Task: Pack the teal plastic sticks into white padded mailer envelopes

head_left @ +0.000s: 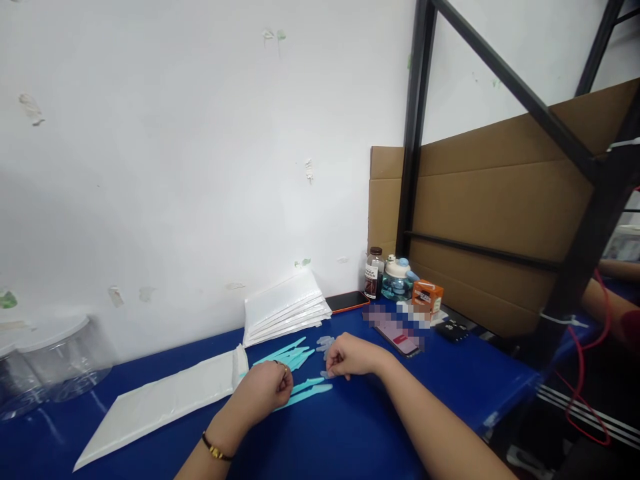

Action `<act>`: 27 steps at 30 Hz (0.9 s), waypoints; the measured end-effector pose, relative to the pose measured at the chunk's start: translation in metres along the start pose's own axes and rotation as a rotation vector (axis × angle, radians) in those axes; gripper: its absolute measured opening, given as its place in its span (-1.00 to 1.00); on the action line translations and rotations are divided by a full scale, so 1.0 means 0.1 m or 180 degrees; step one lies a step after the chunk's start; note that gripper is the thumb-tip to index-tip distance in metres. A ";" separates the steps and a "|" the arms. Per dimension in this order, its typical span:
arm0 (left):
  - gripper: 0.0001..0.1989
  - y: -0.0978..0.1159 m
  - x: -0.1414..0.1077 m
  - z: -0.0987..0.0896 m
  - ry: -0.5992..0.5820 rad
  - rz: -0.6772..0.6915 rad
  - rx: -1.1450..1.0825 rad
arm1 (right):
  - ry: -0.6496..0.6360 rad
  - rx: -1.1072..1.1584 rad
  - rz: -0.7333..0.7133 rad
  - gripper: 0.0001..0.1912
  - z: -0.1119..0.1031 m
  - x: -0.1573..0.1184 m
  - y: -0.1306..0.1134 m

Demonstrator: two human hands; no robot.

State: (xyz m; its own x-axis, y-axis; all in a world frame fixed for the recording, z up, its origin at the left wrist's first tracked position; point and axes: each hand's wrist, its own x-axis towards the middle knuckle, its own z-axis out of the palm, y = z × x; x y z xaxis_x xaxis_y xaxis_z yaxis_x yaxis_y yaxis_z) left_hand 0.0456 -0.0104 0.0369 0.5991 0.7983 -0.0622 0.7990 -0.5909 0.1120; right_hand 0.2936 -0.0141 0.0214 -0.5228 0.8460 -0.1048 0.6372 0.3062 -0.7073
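Note:
Several slim turquoise eyebrow razors [295, 357] lie on the blue table, with more beside my left hand [269, 388]. That hand is closed, its fingers curled around the handle end of one eyebrow razor [309, 383]; its grip is partly hidden. My right hand [350, 355] is closed in a pinch on a small translucent cap [327, 375], right by the razor's tip. Several loose translucent caps [324, 341] rest just behind my right fingers. Left of my left hand lies a white padded envelope [165, 403], its flap end towards the razors.
A stack of white padded envelopes [285, 310] leans near the wall. Along the back right stand a dark-capped bottle [373, 275], a water jug [397, 280] and an orange box [427, 297], near phones [347, 302]. Clear plastic tubs [60, 363] stand left. Another person's arm [607, 307] shows at right.

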 end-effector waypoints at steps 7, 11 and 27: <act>-0.85 0.03 0.00 -0.02 -0.0009 -0.0001 0.0065 | 0.0057 0.0059 0.0027 -0.78 0.09 0.07 -0.07; -0.87 -0.01 0.00 0.01 0.0097 -0.0028 0.0072 | -0.0010 0.0049 0.0021 -0.78 0.07 0.07 -0.06; -0.84 -0.01 -0.01 0.05 0.0070 0.0236 -0.0231 | -0.0078 0.0092 -0.0087 -0.81 0.14 0.11 -0.14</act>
State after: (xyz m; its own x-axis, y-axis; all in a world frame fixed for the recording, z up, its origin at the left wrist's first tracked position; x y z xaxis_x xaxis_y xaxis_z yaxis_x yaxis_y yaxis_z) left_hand 0.0448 -0.0112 0.0322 0.6545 0.7555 -0.0294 0.7461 -0.6391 0.1869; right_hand 0.2710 -0.0146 0.0207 -0.5539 0.8263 -0.1020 0.6060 0.3161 -0.7300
